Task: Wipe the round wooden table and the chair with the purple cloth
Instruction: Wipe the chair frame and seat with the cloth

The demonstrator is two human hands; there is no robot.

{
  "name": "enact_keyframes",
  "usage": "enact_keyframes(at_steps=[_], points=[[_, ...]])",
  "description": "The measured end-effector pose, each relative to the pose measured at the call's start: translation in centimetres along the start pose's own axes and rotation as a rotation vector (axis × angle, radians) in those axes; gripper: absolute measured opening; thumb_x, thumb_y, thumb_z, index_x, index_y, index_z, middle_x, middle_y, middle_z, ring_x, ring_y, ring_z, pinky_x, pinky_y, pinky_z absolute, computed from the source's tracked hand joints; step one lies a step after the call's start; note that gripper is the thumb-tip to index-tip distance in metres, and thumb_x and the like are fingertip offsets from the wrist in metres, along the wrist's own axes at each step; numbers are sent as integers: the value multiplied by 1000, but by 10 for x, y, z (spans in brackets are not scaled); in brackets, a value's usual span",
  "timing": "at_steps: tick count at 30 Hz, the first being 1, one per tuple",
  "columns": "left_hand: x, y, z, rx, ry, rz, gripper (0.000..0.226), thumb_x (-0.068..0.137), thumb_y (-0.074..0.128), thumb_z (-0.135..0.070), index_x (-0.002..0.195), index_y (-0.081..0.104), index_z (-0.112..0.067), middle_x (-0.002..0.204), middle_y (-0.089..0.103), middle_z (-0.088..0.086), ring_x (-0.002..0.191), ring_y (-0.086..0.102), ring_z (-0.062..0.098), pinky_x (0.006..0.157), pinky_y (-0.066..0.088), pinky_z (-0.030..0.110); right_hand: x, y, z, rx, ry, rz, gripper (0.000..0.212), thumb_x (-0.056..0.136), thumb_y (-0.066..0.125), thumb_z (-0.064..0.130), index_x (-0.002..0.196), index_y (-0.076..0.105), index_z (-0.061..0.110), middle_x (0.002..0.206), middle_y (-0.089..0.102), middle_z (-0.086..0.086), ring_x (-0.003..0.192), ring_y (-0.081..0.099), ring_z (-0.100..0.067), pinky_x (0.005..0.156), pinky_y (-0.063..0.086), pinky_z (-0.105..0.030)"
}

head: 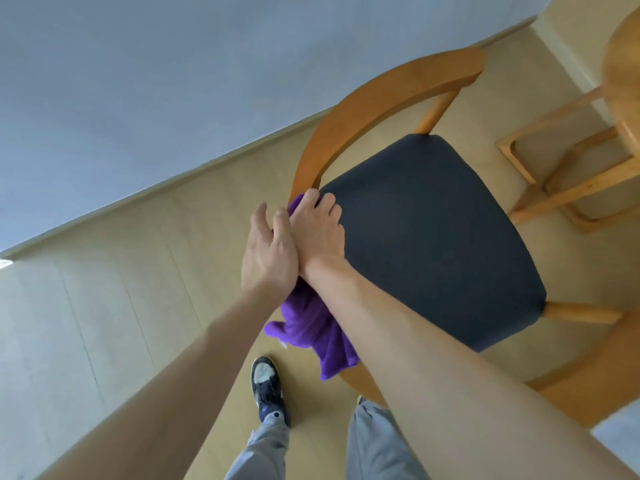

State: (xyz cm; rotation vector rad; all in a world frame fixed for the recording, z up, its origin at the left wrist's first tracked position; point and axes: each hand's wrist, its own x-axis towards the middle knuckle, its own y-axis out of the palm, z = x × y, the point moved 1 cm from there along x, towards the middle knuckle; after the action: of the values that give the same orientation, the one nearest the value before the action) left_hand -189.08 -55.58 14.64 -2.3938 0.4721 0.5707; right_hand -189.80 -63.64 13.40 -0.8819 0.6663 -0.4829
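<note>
Both hands at the chair's curved wooden backrest [349, 109]

Right hand [320, 233] presses the purple fleece cloth [311, 327] against the rail, fingers curled over it; left hand [268, 254] lies open alongside, grasping nothing.

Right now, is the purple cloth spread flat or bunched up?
Bunched. The purple cloth is gathered under the right hand on the chair's wooden backrest, its loose end hanging in folds.

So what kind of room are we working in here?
Probably a dining corner in a home or small apartment: a wooden chair with a dark padded seat, the edge of a round wooden table beside it, pale wood-look flooring and a plain wall.
</note>
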Motion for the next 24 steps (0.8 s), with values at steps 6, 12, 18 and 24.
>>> enact_keyframes(at_steps=[6,12,18,24], points=[[-76,26,18,48,-34,-32,85,82,25,-84,154,20,-38,152,46,-2,136,48,23,96,34,32,-20,-9,-52,452,162,353,54,103,36,52,133,47,8,133,47,-13,124,49,-32,107,42,-49],[-58,30,18,342,119,-84,66,95,50,-42,152,26,-17,133,49,8,108,55,26,83,41,35,-31,-28,-55,585,-305,131,19,92,57,49,102,51,35,105,48,15,96,55,-3,80,49,-22],[12,23,-5,551,112,59,56,96,48,-24,146,28,-8,126,48,10,111,57,36,85,48,49,39,-21,-37,308,-473,145,20,98,60,39,105,60,21,105,43,1,96,53,-22,80,49,-38],[85,59,-54,790,188,46,54,99,45,-31,142,25,-6,121,43,8,103,56,31,73,39,40,124,-40,-32,-48,-586,-54,28,98,60,41,111,59,16,109,45,-8,103,49,-28,67,36,-33]])
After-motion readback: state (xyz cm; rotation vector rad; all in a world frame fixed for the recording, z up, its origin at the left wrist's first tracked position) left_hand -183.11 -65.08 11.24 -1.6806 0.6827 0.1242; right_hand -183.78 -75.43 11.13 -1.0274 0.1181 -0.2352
